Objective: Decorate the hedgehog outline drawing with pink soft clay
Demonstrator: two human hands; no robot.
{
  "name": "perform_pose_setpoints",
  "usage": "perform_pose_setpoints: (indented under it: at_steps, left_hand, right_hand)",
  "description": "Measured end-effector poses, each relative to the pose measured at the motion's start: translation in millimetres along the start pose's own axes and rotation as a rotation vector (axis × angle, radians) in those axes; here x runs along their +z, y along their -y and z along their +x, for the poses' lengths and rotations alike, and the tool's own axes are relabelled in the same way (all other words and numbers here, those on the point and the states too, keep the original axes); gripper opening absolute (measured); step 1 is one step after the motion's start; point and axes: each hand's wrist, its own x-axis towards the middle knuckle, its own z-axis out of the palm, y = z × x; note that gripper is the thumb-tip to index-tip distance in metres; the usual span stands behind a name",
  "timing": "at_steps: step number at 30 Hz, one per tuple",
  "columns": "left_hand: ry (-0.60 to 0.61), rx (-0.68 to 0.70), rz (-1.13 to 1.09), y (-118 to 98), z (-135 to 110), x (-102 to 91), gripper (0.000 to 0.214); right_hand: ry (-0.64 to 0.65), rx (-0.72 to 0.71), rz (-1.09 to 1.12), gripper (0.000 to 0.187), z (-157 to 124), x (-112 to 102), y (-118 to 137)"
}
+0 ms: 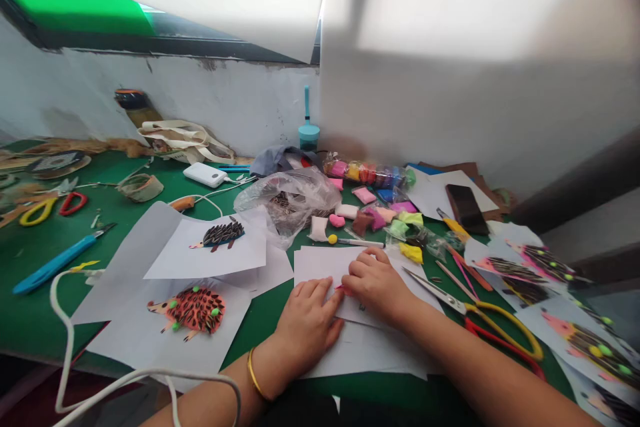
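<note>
Taking the work between the hands as the center of a clock face: a person's 2 bare hands meet over white sheets of paper [320,261] on a green table. The left hand [306,321] lies flat, fingers straight and close together, its tips near a small bright-pink piece [344,288] at the center. The right hand [376,280] curls over that piece from 2 o'clock; its fingers are bunched, but I cannot tell whether they pinch it, since they hide part of it.

The sheets overlap loosely, so they could slide if the steadying left palm lifted. The pink piece looks soft and might smear or cling under too firm a press. Scissors [460,307] lie at 3 o'clock, points beside the right forearm, which could be scratched by a sideways sweep. A white cable [64,320], looping from 9 o'clock to the left forearm at 8, could snag.

At 11 o'clock, a crumpled clear bag [313,193] holds dark, slim pieces. At 12, a clear wrapper [383,173] contains colored lumps. At 10, a dark-lidded jar [134,103] has unclear contents
</note>
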Motion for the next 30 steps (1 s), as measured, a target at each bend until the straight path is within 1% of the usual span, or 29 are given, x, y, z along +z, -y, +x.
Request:
perform_pose_setpoints:
  at_steps: [5, 10, 16, 23, 27, 30]
  left_hand:
    - [-0.005, -0.005, -0.006, -0.9, 0.1, -0.9, 0.048]
    - [0.010, -0.008, -0.007, -0.7, 0.3, -1.1, 0.049]
    - [0.011, -0.013, -0.008, -0.6, -0.2, -1.5, 0.047]
    - [0.002, -0.011, -0.004, -0.6, 0.3, -1.1, 0.047]
    - [-0.007, -0.006, -0.003, -0.6, -0.5, -0.2, 0.048]
    - [-0.008, -0.007, -0.001, -0.3, -0.8, 0.5, 0.050]
  right_hand:
    - [-0.033, 0.019, -0.006, 0.022, 1.9, 2.2, 3.4]
    - [-0.024, 0.048, 0.000, 0.021, 1.8, 5.1, 3.0]
    - [-0.063, 0.131, 0.042, 0.015, -1.8, 1.8, -1.1]
    - [-0.002, 0.100, 0.056, 0.018, -6.2, 1.1, 4.1]
    - [0.004, 0.081, 0.019, 0.020, -5.2, 1.2, 6.1]
    - [0.017, 0.038, -0.028, 0.018, -0.8, -1.3, 8.0]
